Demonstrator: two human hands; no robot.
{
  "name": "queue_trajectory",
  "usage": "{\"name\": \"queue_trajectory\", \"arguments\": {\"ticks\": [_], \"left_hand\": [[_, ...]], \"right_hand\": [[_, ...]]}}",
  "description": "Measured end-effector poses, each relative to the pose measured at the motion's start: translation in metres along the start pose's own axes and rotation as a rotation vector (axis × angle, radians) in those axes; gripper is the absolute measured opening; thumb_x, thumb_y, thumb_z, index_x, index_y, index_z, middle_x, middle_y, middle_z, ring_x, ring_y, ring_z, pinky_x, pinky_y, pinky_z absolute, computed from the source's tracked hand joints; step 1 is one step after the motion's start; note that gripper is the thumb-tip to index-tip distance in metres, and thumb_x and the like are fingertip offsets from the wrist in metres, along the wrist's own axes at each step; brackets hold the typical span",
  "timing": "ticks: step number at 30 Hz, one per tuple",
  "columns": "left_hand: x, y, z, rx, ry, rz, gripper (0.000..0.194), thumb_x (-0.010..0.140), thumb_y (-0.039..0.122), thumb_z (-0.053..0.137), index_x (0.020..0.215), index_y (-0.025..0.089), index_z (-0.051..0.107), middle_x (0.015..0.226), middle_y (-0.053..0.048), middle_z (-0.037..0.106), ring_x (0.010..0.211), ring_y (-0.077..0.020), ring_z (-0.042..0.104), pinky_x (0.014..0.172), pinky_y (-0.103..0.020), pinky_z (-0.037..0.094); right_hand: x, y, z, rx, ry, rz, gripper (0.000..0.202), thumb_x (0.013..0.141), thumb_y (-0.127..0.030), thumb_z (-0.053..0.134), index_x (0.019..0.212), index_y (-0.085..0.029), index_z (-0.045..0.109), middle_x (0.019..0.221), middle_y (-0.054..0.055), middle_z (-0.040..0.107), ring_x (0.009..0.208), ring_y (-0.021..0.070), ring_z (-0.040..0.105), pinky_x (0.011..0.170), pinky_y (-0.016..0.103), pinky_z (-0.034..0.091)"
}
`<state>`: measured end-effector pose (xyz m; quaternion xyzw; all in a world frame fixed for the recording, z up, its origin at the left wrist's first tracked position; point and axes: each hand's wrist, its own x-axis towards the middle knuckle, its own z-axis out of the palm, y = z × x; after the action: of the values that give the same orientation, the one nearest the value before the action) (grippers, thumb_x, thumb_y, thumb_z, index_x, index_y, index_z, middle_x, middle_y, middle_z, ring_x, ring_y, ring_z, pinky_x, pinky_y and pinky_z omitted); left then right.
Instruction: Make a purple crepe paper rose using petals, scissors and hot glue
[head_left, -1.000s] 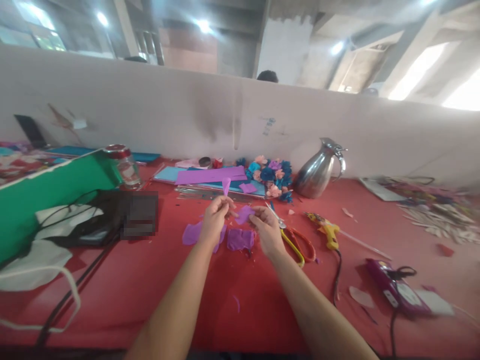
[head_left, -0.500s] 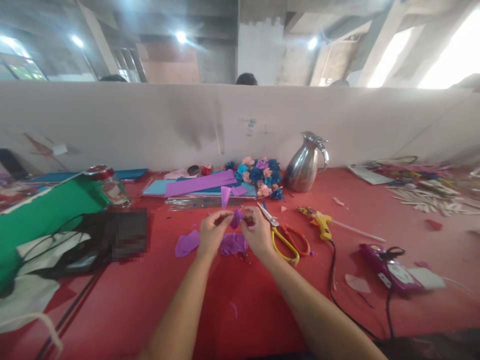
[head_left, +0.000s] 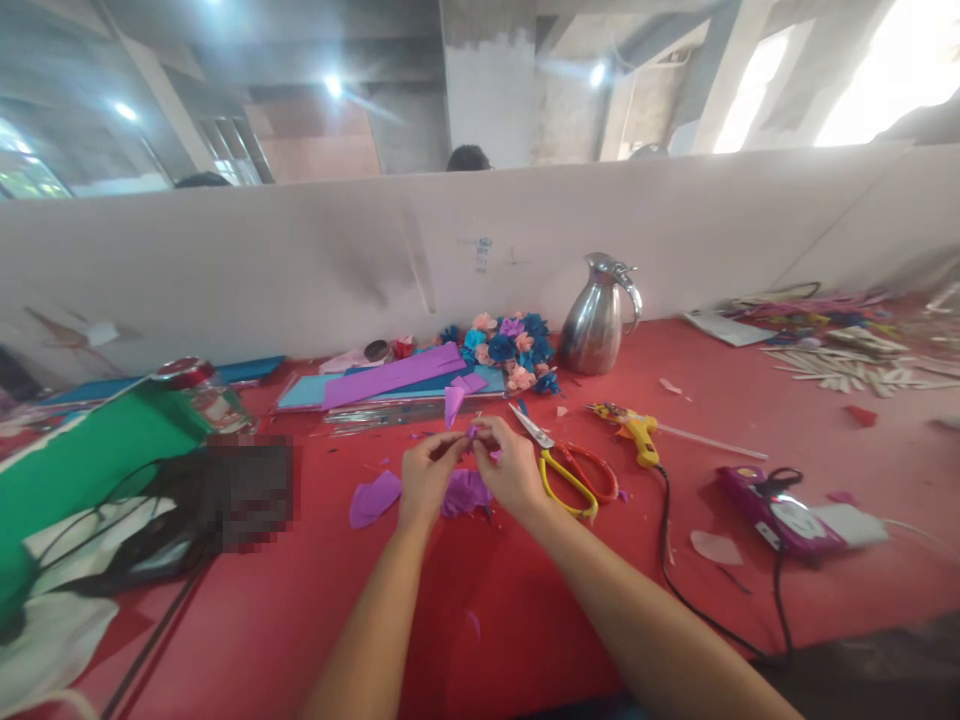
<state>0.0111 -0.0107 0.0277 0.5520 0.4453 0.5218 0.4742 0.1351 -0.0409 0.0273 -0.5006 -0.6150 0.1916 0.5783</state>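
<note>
Between my fingertips is a small piece of purple crepe paper [head_left: 472, 433], mostly hidden by the fingers. My left hand [head_left: 429, 473] pinches it from one side, and my right hand [head_left: 511, 465] pinches it from the other. Beneath the hands lies a crumpled purple paper piece [head_left: 463, 494], with a flatter purple petal-shaped piece [head_left: 374, 498] left of it. A folded purple scrap [head_left: 453, 404] sits just beyond the fingers. Scissors with yellow and red handles [head_left: 564, 470] lie spread beside my right hand.
Paper flowers [head_left: 517, 348] are heaped behind the hands, beside purple strips [head_left: 397, 375] on blue sheets. A steel jug [head_left: 595, 318] stands at the back. Rightward lie a yellow glue gun [head_left: 637, 437] with its cord and a purple power strip [head_left: 780, 512]. A jar [head_left: 214, 398] leans leftward.
The purple paper between my fingers now shows much less, bunched smaller in the pinch. Both hands stay close together. The whole view has shifted and tilted slightly.
</note>
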Motion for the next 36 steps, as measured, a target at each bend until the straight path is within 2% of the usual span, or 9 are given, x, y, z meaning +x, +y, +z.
{"name": "queue_trajectory", "arguments": {"ticks": [6, 10, 14, 19, 23, 28, 32, 36], "left_hand": [[-0.002, 0.005, 0.000, 0.111, -0.006, 0.033, 0.011, 0.069, 0.029, 0.072, 0.077, 0.024, 0.076, 0.078, -0.003, 0.075, 0.078, -0.0201, 0.068, 0.074, -0.030, 0.050], [-0.003, 0.009, -0.001, 0.181, -0.003, 0.057, 0.010, 0.070, 0.029, 0.070, 0.074, 0.023, 0.077, 0.075, -0.002, 0.075, 0.076, -0.0205, 0.068, 0.071, -0.029, 0.050], [-0.004, 0.009, 0.000, 0.188, 0.021, 0.040, 0.012, 0.070, 0.029, 0.068, 0.073, 0.021, 0.076, 0.071, -0.002, 0.074, 0.071, -0.0183, 0.066, 0.068, -0.027, 0.048], [-0.003, 0.006, 0.002, 0.074, 0.008, 0.000, 0.022, 0.071, 0.035, 0.067, 0.079, 0.017, 0.076, 0.075, -0.003, 0.074, 0.070, -0.0170, 0.065, 0.069, -0.027, 0.049], [-0.003, 0.005, 0.001, 0.183, -0.006, 0.055, 0.021, 0.069, 0.034, 0.068, 0.081, 0.018, 0.076, 0.076, -0.004, 0.075, 0.071, -0.0182, 0.065, 0.068, -0.027, 0.048], [-0.005, 0.007, 0.000, 0.338, 0.052, 0.135, 0.020, 0.070, 0.030, 0.064, 0.078, 0.017, 0.077, 0.073, -0.005, 0.074, 0.066, -0.0179, 0.064, 0.064, -0.027, 0.047], [-0.002, 0.005, -0.001, 0.304, 0.076, 0.080, 0.022, 0.070, 0.032, 0.063, 0.079, 0.017, 0.076, 0.070, -0.003, 0.073, 0.066, -0.0184, 0.064, 0.064, -0.027, 0.047], [0.005, 0.003, -0.011, 0.266, 0.189, 0.019, 0.026, 0.070, 0.037, 0.064, 0.083, 0.017, 0.076, 0.074, -0.004, 0.074, 0.072, -0.0204, 0.066, 0.066, -0.028, 0.047]], "right_hand": [[0.000, 0.002, 0.000, -0.075, -0.022, -0.001, 0.026, 0.079, -0.014, 0.047, 0.102, -0.020, 0.056, 0.084, 0.005, 0.070, 0.079, 0.0192, 0.067, 0.074, 0.031, 0.052], [0.000, 0.001, -0.001, -0.076, -0.004, 0.002, 0.021, 0.078, -0.015, 0.048, 0.097, -0.020, 0.056, 0.081, 0.005, 0.068, 0.076, 0.0199, 0.067, 0.069, 0.030, 0.052], [0.000, -0.001, 0.000, -0.031, 0.006, 0.026, 0.020, 0.076, -0.016, 0.049, 0.095, -0.021, 0.054, 0.076, 0.002, 0.067, 0.071, 0.0185, 0.067, 0.066, 0.029, 0.051], [0.001, 0.000, 0.001, 0.077, 0.018, 0.107, 0.018, 0.077, -0.018, 0.049, 0.094, -0.023, 0.052, 0.072, 0.000, 0.066, 0.069, 0.0182, 0.067, 0.066, 0.028, 0.050], [0.001, 0.003, 0.001, 0.097, 0.014, 0.138, 0.019, 0.077, -0.019, 0.050, 0.095, -0.023, 0.051, 0.073, 0.001, 0.067, 0.071, 0.0194, 0.067, 0.064, 0.029, 0.049], [0.000, 0.004, 0.003, 0.117, 0.006, 0.146, 0.020, 0.074, -0.018, 0.051, 0.093, -0.024, 0.050, 0.070, -0.002, 0.065, 0.067, 0.0181, 0.066, 0.062, 0.028, 0.048], [0.001, 0.005, 0.004, 0.160, 0.024, 0.166, 0.019, 0.073, -0.019, 0.052, 0.092, -0.024, 0.050, 0.069, -0.002, 0.063, 0.065, 0.0173, 0.065, 0.061, 0.027, 0.047], [0.003, 0.006, 0.004, 0.230, 0.086, 0.191, 0.018, 0.072, -0.020, 0.053, 0.089, -0.023, 0.050, 0.067, -0.003, 0.060, 0.061, 0.0156, 0.061, 0.059, 0.027, 0.045]]}}
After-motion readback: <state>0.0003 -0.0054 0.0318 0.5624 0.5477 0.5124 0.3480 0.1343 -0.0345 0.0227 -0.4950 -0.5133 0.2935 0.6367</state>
